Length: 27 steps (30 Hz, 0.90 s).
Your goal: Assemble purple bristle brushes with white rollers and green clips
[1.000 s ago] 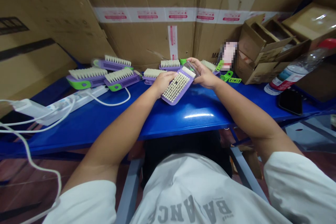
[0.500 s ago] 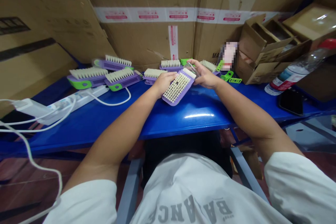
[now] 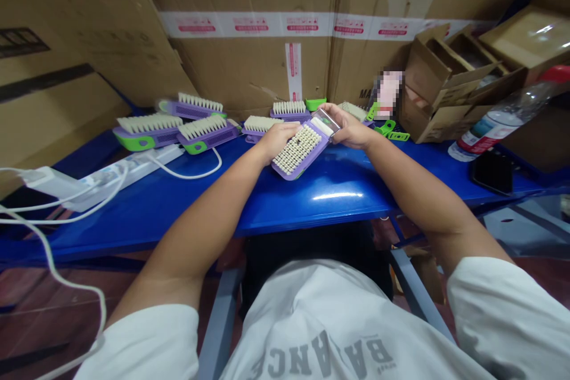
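A purple brush [image 3: 299, 151] with cream bristles facing up is held over the blue table [image 3: 187, 202]. My left hand [image 3: 275, 138] grips its near left side, fingers curled round the edge. My right hand [image 3: 348, 126] is closed on its far end, pressing a small clear plastic piece [image 3: 330, 120] against the brush. Several more purple and green brushes [image 3: 178, 127] lie bristles up along the back of the table.
Large cardboard boxes [image 3: 249, 29] wall the back. Green plastic parts [image 3: 386, 129] lie right of my hands. Small open cartons [image 3: 454, 89], a water bottle [image 3: 503, 113] and a black phone [image 3: 492, 172] sit at the right. A white power strip [image 3: 116, 175] with cables lies at the left.
The clear piece under my right fingers has dropped flatter onto the far end of the brush. Both hands have barely shifted.
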Motion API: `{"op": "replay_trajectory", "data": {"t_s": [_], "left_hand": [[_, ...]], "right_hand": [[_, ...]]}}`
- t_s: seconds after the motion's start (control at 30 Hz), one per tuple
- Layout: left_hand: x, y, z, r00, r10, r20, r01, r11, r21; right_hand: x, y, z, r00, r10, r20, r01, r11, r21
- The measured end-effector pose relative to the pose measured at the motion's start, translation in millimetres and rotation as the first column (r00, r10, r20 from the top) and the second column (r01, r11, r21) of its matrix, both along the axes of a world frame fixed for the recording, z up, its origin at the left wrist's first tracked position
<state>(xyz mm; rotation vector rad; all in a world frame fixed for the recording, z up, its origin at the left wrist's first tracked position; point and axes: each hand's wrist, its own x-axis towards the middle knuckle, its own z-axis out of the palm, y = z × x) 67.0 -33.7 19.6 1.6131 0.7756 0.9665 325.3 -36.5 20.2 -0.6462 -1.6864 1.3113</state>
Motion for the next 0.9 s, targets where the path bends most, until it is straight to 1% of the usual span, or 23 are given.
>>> {"op": "replay_trajectory", "data": {"t_s": [0.23,0.47,0.67,0.8,0.9], "left_hand": [[-0.9,-0.4,1.4,0.999,-0.018,-0.035,0.02,0.998,0.058],[-0.9,-0.3,1.1,1.0,-0.006,-0.026,0.006,1.0,0.026],[-0.2,-0.9,2.7,0.999,-0.003,-0.047,0.005,0.998,0.056],[1.1,-1.2,3.1,0.999,0.014,-0.049,-0.013,1.0,0.02],[0.9,-1.9,4.2,0.998,0.013,-0.053,-0.012,0.999,0.03]], "right_hand": [[-1.6,-3.7,1.2,0.999,0.038,-0.004,-0.038,0.999,-0.027],[1.5,-0.7,-3.1,0.995,0.084,0.056,-0.084,0.996,-0.004],[0.2,-0.4,-2.7,0.993,0.115,0.022,-0.114,0.993,-0.012],[-1.8,-1.8,-1.4,0.994,0.11,0.005,-0.11,0.994,-0.029],[-1.5,-1.0,-2.1,0.993,0.116,0.004,-0.116,0.993,-0.032]]}}
